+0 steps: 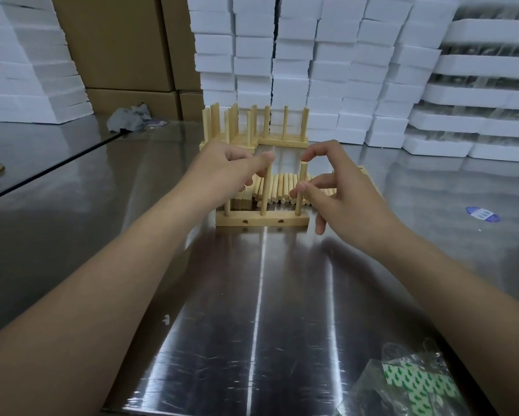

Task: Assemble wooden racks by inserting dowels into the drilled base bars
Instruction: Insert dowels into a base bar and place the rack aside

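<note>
A pale wooden rectangular base bar (294, 219) lies flat on the shiny steel table (252, 310), its near face showing two round drilled holes, and three slim round wooden dowels stand upright in its top: the left dowel (227, 209), the middle dowel (265, 193) and the right dowel (301, 178). The bar sits centred between the two hands, just in front of a row of loose dowels (282, 186) lying side by side. The right hand (345, 187) pinches the right dowel, index finger arched over its top end and thumb against its side lower down, the other fingers spread loosely downward. The left hand (222, 166) hangs above the bar's left half with fingers curled; a fingertip meets the top of the middle dowel, but whether it truly grips it cannot be told. Both forearms reach forward, bare. Behind stand finished wooden racks (282, 136), stacked white foam blocks (327, 70) and brown cardboard boxes (117, 40).
</note>
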Demonstrator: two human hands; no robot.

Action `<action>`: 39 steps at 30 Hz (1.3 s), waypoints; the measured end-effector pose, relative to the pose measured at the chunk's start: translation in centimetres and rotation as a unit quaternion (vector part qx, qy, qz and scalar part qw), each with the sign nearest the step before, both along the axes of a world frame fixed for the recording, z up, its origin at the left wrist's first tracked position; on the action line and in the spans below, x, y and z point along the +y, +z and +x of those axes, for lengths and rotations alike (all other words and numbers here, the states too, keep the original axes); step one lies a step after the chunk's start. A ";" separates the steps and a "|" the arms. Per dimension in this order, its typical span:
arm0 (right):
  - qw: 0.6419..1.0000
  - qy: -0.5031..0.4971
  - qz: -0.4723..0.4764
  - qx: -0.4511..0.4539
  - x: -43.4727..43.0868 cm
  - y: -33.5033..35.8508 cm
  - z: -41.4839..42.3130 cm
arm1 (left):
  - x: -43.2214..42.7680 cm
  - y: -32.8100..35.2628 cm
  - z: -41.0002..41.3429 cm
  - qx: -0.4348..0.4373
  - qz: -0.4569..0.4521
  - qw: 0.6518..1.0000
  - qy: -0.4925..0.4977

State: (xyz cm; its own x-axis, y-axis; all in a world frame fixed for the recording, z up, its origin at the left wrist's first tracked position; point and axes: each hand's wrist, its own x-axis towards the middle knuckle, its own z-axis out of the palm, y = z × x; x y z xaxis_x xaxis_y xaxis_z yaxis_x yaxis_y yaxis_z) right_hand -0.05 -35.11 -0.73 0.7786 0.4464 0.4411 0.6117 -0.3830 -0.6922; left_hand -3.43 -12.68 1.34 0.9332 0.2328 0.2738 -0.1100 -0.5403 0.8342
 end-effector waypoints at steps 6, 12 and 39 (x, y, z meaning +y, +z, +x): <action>1.000 0.005 -0.016 0.025 0.1 -0.6 0.5 | -0.1 0.0 -0.1 -0.001 0.002 1.000 -0.001; 1.000 -0.009 -0.006 0.026 0.0 -0.5 1.0 | -0.3 0.2 -0.3 0.002 -0.003 1.000 -0.009; 0.983 -0.007 0.170 0.067 0.7 0.1 1.0 | -0.7 -0.3 -0.4 0.026 -0.060 0.997 -0.031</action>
State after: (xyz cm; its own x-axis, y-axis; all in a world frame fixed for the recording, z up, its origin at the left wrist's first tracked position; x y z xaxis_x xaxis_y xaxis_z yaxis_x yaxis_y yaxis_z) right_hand 0.95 -34.39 -0.63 0.8456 0.2786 0.4554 0.5016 -0.1230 -0.8563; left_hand -3.79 -13.34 1.02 0.9588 0.2033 0.1982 -0.0947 -0.4293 0.8982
